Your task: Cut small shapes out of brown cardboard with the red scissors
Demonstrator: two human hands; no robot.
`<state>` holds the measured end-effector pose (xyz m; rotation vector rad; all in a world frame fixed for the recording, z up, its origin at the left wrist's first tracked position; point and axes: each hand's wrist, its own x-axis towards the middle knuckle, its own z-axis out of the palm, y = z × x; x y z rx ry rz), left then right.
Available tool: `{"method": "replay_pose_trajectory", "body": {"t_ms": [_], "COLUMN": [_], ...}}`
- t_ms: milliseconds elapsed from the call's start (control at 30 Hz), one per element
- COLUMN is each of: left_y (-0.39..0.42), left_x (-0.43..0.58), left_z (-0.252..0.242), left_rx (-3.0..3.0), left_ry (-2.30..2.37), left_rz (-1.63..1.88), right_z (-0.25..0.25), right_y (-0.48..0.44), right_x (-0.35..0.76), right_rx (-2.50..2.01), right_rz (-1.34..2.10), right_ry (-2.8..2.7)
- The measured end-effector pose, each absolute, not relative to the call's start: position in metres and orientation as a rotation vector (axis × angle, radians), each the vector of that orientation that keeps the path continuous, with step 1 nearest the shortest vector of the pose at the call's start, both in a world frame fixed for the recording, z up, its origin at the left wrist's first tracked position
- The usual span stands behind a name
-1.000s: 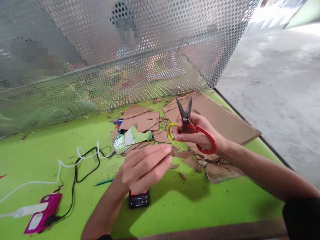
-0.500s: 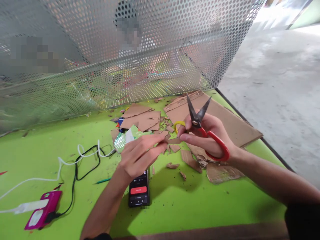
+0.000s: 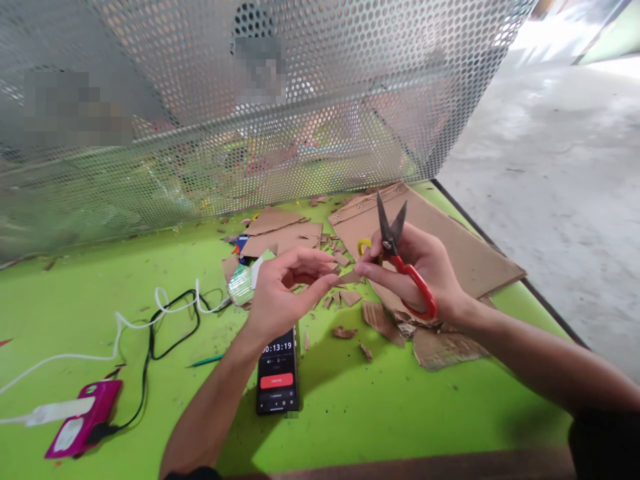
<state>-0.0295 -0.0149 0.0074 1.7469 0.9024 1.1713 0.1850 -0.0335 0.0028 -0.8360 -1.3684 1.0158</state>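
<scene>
My right hand [image 3: 425, 273] grips red-and-yellow-handled scissors [image 3: 400, 257]. Their blades point up and stand slightly apart, above the green table [image 3: 125, 333]. My left hand [image 3: 283, 290] hovers just left of it with fingers curled. Its thumb and fingertips pinch a small cardboard scrap [image 3: 350, 277], which reaches to my right fingertips. Loose cardboard scraps [image 3: 350, 297] lie on the table under both hands. A black phone [image 3: 278, 373] showing a running timer lies beneath my left wrist.
A large cardboard sheet [image 3: 465, 253] and torn pieces [image 3: 440, 347] lie at right, near the table edge. More cardboard [image 3: 283, 237] and green paper [image 3: 243, 283] sit behind. White and black cables [image 3: 165, 317] run to a pink device [image 3: 80, 430]. A perforated metal screen [image 3: 200, 133] stands behind; people sit beyond it.
My left hand has moved up off the phone and curled its fingers. My right hand shifted right with the scissors; the blades opened wide, then narrowed. More small scraps lie on the table.
</scene>
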Motion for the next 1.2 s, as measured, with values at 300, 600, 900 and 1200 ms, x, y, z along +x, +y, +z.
{"method": "replay_pose_trajectory", "body": {"t_ms": [300, 600, 900, 1200], "left_y": [-0.011, 0.009, 0.024, 0.029], "left_x": [-0.027, -0.039, -0.044, -0.045], "left_z": [0.002, -0.008, -0.021, -0.037], "left_rx": [1.588, 1.715, 1.808, 1.785], "left_ry": [0.910, 1.042, 1.218, 1.165], "left_rz": [1.144, 0.961, 0.441, 0.483], "right_z": [0.006, -0.013, -0.042, -0.069], "right_y": [-0.026, 0.001, -0.011, -0.063], "right_x": [0.186, 0.210, 0.235, 0.178], "right_rx": [-0.901, -1.364, -1.940, -1.200], "right_rz": [1.305, 1.005, 0.424, 0.537], "right_ry": [-1.172, -1.807, -2.468, -2.706]}}
